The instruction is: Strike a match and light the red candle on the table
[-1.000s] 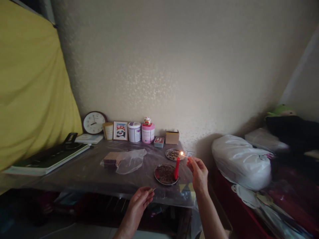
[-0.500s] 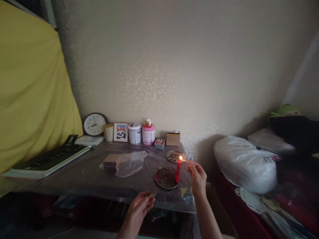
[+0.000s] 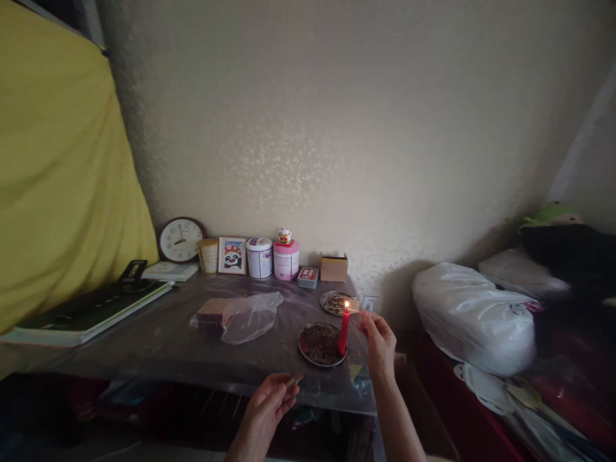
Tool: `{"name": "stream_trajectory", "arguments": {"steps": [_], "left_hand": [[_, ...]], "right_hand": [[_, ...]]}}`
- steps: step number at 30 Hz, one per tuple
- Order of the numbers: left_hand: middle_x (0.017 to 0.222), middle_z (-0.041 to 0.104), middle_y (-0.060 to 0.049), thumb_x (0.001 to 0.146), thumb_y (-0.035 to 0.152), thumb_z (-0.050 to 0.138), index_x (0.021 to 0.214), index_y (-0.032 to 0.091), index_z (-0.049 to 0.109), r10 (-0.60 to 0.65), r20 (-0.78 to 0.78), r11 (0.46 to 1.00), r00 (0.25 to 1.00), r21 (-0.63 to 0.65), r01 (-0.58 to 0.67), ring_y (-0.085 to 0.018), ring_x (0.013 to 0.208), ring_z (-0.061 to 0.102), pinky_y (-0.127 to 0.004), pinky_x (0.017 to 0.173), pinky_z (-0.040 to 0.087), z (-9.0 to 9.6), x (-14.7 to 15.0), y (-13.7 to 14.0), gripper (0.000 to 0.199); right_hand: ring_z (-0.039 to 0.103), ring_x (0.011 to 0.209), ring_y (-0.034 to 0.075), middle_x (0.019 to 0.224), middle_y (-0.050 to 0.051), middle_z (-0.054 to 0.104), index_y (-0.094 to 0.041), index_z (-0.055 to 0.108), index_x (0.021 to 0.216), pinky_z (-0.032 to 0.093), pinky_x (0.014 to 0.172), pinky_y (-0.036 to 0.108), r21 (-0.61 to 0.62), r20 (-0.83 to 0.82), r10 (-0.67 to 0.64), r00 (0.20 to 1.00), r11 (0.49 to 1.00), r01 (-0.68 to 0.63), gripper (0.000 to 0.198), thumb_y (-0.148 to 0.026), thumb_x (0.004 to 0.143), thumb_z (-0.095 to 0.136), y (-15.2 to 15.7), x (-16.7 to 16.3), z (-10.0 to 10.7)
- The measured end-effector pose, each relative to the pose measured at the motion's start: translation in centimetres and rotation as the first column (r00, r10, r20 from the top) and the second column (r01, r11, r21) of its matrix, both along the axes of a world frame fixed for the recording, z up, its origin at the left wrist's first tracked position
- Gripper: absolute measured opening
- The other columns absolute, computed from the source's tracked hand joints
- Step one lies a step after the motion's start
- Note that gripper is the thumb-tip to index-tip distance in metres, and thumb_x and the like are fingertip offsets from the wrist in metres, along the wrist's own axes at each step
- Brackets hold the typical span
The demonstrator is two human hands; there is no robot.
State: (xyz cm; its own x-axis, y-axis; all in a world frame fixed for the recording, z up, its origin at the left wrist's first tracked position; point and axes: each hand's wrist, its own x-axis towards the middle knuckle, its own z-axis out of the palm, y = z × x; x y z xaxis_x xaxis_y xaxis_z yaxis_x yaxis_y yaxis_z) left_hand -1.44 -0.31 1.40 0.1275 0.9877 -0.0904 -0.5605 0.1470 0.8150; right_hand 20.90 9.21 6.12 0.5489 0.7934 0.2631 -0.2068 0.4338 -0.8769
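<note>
Beside candle (image 3: 343,327), second dish (image 3: 335,301)

Wall: pale speckled wallpaper (image 3: 337,128), dimly lit.
Left: yellow curtain (image 3: 58,192).
Desk: plastic-covered desk (image 3: 158,346) against the wall.
Right: red bedding (image 3: 553,385), white bag (image 3: 474,317).

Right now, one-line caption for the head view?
Right hand holds a lit match to a red candle on a plate; left hand holds a matchbox.
</note>
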Motion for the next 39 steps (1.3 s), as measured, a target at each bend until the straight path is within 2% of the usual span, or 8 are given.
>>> {"name": "stream_trajectory", "arguments": {"steps": [9,16,26,29,32,35,37,39], "left_hand": [[0.089,0.070,-0.008,0.063,0.038,0.074,0.084,0.018,0.069,0.008,0.013,1.000,1.000,-0.005,-0.008,-0.025,0.097,0.060,-0.035,0.088,0.043,-0.1,0.0,-0.1,0.030],[0.094,0.070,-0.008,0.065,0.037,0.073,0.084,0.018,0.068,-0.005,0.026,1.000,1.000,0.004,0.005,-0.023,0.096,0.060,-0.034,0.086,0.043,-0.2,0.0,0.0,0.028],[0.092,0.071,-0.007,0.063,0.038,0.074,0.083,0.018,0.067,-0.004,0.040,1.000,0.999,-0.018,0.005,-0.022,0.094,0.060,-0.032,0.086,0.043,-0.4,0.0,0.1,0.029],[0.088,0.071,-0.006,0.063,0.038,0.074,0.083,0.018,0.068,-0.006,0.038,1.000,0.999,-0.017,0.007,-0.022,0.093,0.061,-0.032,0.085,0.043,-0.6,0.0,0.3,0.029],[0.086,0.071,-0.006,0.063,0.039,0.074,0.083,0.018,0.068,0.001,0.036,1.000,0.999,-0.014,-0.001,-0.021,0.092,0.061,-0.031,0.085,0.043,-0.8,0.0,0.5,0.029],[0.085,0.072,-0.007,0.061,0.039,0.076,0.080,0.018,0.068,0.001,0.041,1.000,0.999,-0.024,0.000,-0.021,0.089,0.063,-0.031,0.083,0.044,-1.0,0.1,0.6,0.030],[0.085,0.073,-0.007,0.059,0.040,0.077,0.079,0.018,0.069,0.001,0.046,0.999,0.999,-0.033,0.000,-0.021,0.088,0.063,-0.031,0.081,0.045,-1.1,0.2,0.6,0.031],[0.086,0.073,-0.007,0.056,0.040,0.078,0.079,0.018,0.069,0.007,0.047,0.999,0.999,-0.041,-0.005,-0.021,0.087,0.063,-0.031,0.081,0.045,-1.1,0.3,0.6,0.033]], "right_hand": [[0.051,0.053,0.008,0.056,-0.006,0.059,-0.016,0.064,0.068,0.041,0.054,0.020,-0.019,-0.005,0.002,1.000,1.000,-0.002,0.026,-0.039,0.060,0.073,-0.3,0.0,0.0],[0.053,0.055,0.010,0.060,-0.004,0.061,-0.016,0.065,0.069,0.043,0.056,0.021,-0.013,-0.007,-0.010,1.000,1.000,0.010,0.027,-0.039,0.059,0.074,-0.5,0.0,0.1],[0.054,0.054,0.007,0.063,-0.005,0.061,-0.016,0.064,0.067,0.047,0.056,0.019,0.028,-0.124,0.060,0.990,0.998,-0.057,0.022,-0.032,0.058,0.077,-0.9,0.3,0.3],[0.057,0.056,0.008,0.064,-0.005,0.062,-0.017,0.063,0.066,0.050,0.058,0.020,0.058,-0.183,0.100,0.978,0.994,-0.091,0.022,-0.030,0.055,0.078,-1.3,0.7,1.2],[0.059,0.057,0.008,0.066,-0.005,0.063,-0.018,0.062,0.067,0.051,0.059,0.020,0.094,-0.226,0.152,0.962,0.987,-0.134,0.024,-0.027,0.052,0.079,-3.0,1.8,3.5],[0.055,0.054,0.005,0.065,-0.006,0.060,-0.020,0.061,0.068,0.049,0.055,0.016,0.151,-0.227,0.213,0.950,0.972,-0.182,0.021,-0.032,0.058,0.076,-5.5,3.8,5.9],[0.050,0.049,0.003,0.064,-0.008,0.059,-0.022,0.060,0.068,0.047,0.053,0.014,0.231,-0.173,0.226,0.959,0.955,-0.184,0.019,-0.038,0.065,0.069,-6.8,5.3,6.6],[0.046,0.044,0.004,0.058,-0.008,0.059,-0.022,0.060,0.064,0.044,0.048,0.014,0.207,-0.025,0.107,0.994,0.973,-0.100,0.021,-0.042,0.070,0.063,-7.3,6.8,6.3]]}}
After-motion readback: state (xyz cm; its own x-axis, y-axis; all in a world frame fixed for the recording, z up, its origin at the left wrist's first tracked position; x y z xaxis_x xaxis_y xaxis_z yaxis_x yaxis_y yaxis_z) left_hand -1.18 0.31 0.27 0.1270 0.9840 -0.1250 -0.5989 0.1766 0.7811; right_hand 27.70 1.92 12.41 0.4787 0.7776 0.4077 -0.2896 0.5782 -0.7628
